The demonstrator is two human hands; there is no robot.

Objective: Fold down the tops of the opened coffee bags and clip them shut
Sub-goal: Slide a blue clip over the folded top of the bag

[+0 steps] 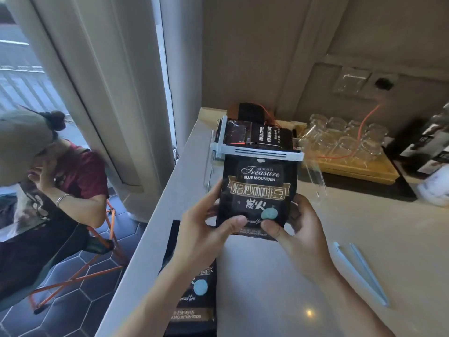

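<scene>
I hold a black coffee bag (258, 190) upright above the pale counter (364, 239), my left hand (206, 227) on its lower left and my right hand (294, 227) on its lower right. A white sealing clip (257, 153) runs across its folded top. Behind it stands another black coffee bag (257, 135) with a white clip (221, 132) along its left side. A third black coffee bag (194, 288) lies flat on the counter under my left forearm. Two loose pale blue clips (359, 271) lie on the counter to the right.
A wooden tray (352, 170) with several clear glasses stands at the back right, crossed by an orange cable (366, 120). A dark box (427, 147) is at the far right. A person (48, 190) sits on an orange stool left of the counter's edge.
</scene>
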